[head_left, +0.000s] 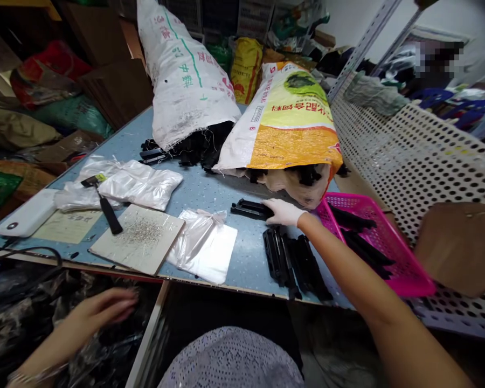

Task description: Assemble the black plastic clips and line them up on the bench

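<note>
My right hand, in a white glove, reaches across the blue table and closes on a black plastic part lying just in front of the yellow sack. A stack of similar black parts lies near the table's front edge, below that hand. My left hand is bare and hangs below the table edge over dark plastic bags, fingers loosely stretched and holding nothing I can see.
A white sack spills black parts at the back. A pink basket with black parts sits right, against a perforated white panel. Clear bags, a hammer, a board and a white device lie left.
</note>
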The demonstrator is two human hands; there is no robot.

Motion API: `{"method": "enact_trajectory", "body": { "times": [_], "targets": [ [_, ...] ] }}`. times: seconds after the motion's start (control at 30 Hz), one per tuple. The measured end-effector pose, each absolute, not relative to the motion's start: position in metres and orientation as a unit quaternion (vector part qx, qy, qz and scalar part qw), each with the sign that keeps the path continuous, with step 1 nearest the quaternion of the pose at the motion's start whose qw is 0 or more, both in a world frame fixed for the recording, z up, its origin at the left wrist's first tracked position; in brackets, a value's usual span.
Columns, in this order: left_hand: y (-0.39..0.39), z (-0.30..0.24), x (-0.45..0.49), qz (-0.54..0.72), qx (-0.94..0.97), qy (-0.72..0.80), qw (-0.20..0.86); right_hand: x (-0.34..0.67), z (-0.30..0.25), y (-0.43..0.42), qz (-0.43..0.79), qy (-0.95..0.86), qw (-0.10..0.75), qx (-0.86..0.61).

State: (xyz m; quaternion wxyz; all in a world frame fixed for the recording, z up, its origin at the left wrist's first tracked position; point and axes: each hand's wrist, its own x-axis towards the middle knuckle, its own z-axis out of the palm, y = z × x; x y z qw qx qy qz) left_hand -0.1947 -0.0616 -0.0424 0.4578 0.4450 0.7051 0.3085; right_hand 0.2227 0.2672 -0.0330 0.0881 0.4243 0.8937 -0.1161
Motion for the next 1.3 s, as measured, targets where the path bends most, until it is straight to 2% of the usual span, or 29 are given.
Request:
{"method": "enact_trajectory", "body": {
  "times": [0.07,0.17,0.27,0.33,0.43,0.5,0.63,0.77,0.87,1.07,1.17,1.23,1.3],
  "targets": [
    [-0.017,-0.051,-0.143,0.295,0.518,0.652,0.468,0.218,-0.032,0.263,-0.110,0.885,0.077,0.447],
    [0.040,-0.062,-0.056,0.313,0.606,0.662,0.310,0.210,-0.021,0.252,-0.113,0.873,0.045,0.473],
    [0.064,-0.074,-0.015,0.325,0.609,0.675,0.258,0.214,-0.001,0.227,-0.150,0.858,-0.012,0.491],
    [0.066,-0.081,-0.020,0.325,0.615,0.665,0.272,0.220,0.009,0.197,-0.289,0.811,-0.096,0.499],
    [0.064,-0.088,-0.046,0.327,0.615,0.644,0.317,0.225,0.009,0.141,-0.601,0.621,-0.200,0.462],
    [0.065,-0.091,-0.058,0.336,0.603,0.641,0.336,0.220,-0.001,0.105,-0.719,0.499,-0.214,0.434],
    [0.067,-0.097,-0.058,0.363,0.580,0.649,0.332,0.203,-0.033,0.054,-0.848,0.279,-0.201,0.403],
    [0.065,-0.100,-0.057,0.387,0.611,0.626,0.291,0.194,-0.058,0.032,-0.894,0.132,-0.175,0.390],
    [0.061,-0.099,-0.059,0.393,0.650,0.595,0.262,0.195,-0.067,0.029,-0.906,0.106,-0.189,0.364],
    [0.026,-0.076,-0.038,0.348,0.806,0.457,0.146,0.185,-0.079,0.040,-0.961,0.006,-0.133,0.241],
    [0.004,-0.064,-0.029,0.343,0.825,0.411,0.179,0.175,-0.078,0.039,-0.941,0.056,-0.169,0.286],
    [-0.003,-0.062,-0.032,0.365,0.795,0.438,0.209,0.171,-0.074,0.035,-0.926,0.119,-0.191,0.302],
    [-0.003,-0.064,-0.039,0.396,0.749,0.489,0.206,0.170,-0.069,0.032,-0.941,0.132,-0.180,0.254]
  ]
}}
